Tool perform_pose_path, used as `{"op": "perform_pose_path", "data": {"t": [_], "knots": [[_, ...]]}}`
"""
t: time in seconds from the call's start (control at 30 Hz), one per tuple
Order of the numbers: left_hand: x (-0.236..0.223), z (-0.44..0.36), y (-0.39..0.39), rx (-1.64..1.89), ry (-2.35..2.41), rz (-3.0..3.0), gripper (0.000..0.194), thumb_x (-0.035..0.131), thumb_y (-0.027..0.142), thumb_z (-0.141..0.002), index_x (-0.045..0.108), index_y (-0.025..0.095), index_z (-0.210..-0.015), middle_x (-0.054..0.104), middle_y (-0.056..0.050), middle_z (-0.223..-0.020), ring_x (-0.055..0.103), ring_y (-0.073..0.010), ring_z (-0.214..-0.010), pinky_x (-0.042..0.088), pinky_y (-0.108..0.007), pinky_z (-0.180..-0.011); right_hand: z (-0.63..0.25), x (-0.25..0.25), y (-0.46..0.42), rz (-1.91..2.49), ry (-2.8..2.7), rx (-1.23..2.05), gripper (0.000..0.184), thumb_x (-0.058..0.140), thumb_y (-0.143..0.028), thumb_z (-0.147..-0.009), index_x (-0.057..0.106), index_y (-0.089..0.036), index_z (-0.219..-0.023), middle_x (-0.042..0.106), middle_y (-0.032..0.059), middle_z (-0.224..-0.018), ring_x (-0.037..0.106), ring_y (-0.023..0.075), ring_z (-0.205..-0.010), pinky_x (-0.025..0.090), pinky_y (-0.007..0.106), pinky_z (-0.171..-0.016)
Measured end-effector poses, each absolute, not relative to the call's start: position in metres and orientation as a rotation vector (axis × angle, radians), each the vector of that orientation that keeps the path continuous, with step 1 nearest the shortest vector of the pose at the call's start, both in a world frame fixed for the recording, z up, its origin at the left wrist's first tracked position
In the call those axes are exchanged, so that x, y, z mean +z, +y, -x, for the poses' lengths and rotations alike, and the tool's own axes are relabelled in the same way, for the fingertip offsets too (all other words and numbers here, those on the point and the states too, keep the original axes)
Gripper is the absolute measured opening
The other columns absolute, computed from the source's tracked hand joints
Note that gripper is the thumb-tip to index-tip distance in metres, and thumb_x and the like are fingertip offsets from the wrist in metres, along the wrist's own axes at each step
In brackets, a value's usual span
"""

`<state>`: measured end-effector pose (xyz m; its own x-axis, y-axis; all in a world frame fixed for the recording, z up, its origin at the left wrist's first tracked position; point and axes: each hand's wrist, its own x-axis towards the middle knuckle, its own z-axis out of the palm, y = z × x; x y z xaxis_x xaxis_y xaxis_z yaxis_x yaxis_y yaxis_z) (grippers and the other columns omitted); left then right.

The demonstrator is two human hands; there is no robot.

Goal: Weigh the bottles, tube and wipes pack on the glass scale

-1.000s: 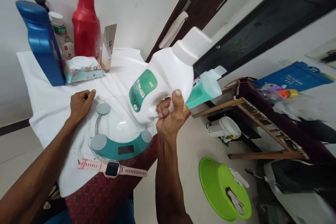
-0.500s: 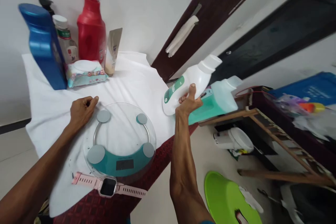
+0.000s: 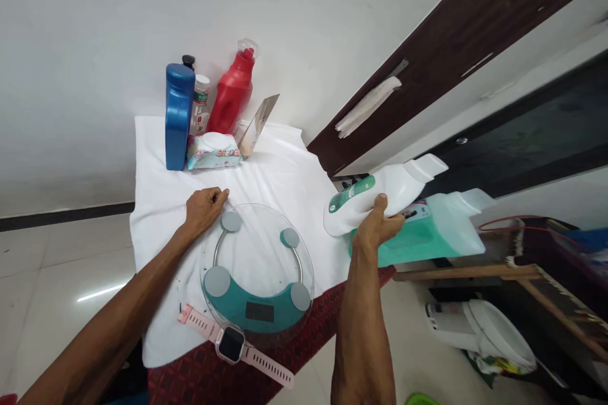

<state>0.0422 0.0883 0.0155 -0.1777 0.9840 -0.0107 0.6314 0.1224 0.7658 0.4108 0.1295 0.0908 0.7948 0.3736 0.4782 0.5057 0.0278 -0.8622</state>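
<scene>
From the head camera, the right hand [image 3: 377,226] is wrapped around the lower body of a white bottle [image 3: 380,193] with a green label, thumb on top, holding it tilted with its cap pointing up and to the right. The bottle is at the right edge of the desk [image 3: 156,158], just in front of a pale green jug [image 3: 437,234] that stands beside the desk. The left hand [image 3: 204,207] rests loosely curled and holding nothing on the white cloth [image 3: 280,177], its fingers touching the rim of a round glass scale [image 3: 256,269]. A pink watch [image 3: 232,345] lies flat just in front of the scale. At the far end of the cloth, near the wall, stand a blue bottle [image 3: 178,115], a red bottle [image 3: 232,93] and a pack of wipes [image 3: 213,150], close together.
</scene>
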Motion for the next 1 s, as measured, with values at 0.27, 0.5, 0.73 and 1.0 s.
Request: {"op": "perform_pose_path", "data": {"t": [0.27,0.5,0.73,1.0], "knots": [[0.007,-0.042,0.087,0.822,1.809,-1.604,0.048,0.051,0.047,-0.105,0.045,0.021,-0.065,0.061,-0.006,-0.067,0.06,-0.0238,-0.074,0.027,-0.035,-0.069,-0.284,0.114,0.149,1.355,-1.331,-0.294,0.071,0.079,-0.059,-0.089,0.05,-0.025,-0.144,0.055,0.0197,-0.151,0.052,0.0376,-0.147,0.035,0.057,-0.133],[0.007,-0.04,0.086,0.832,1.786,-1.591,0.046,0.05,0.044,-0.108,0.055,0.021,-0.069,0.069,-0.009,-0.075,0.065,-0.0257,-0.081,0.027,-0.036,-0.07,-0.169,0.095,0.263,1.471,-1.364,0.472,0.118,0.09,-0.062,-0.075,0.032,-0.014,-0.166,0.038,0.0288,-0.172,0.039,0.0361,-0.163,0.035,0.053,-0.132],[0.006,-0.04,0.086,0.812,1.775,-1.595,0.046,0.049,0.045,-0.11,0.059,0.021,-0.073,0.071,-0.009,-0.078,0.068,-0.0261,-0.082,0.028,-0.037,-0.07,-0.14,0.087,0.295,1.535,-1.342,0.56,0.067,0.087,-0.038,-0.076,0.056,-0.017,-0.131,0.07,0.0143,-0.13,0.068,0.0258,-0.122,0.054,0.039,-0.106],[0.01,-0.039,0.085,0.79,1.787,-1.613,0.044,0.049,0.044,-0.11,0.06,0.021,-0.074,0.071,-0.009,-0.078,0.067,-0.0258,-0.08,0.03,-0.036,-0.07,-0.175,0.1,0.243,1.362,-1.367,0.445,0.059,0.094,-0.042,-0.067,0.055,-0.024,-0.108,0.068,0.0037,-0.114,0.067,0.0199,-0.103,0.056,0.039,-0.098]]}}
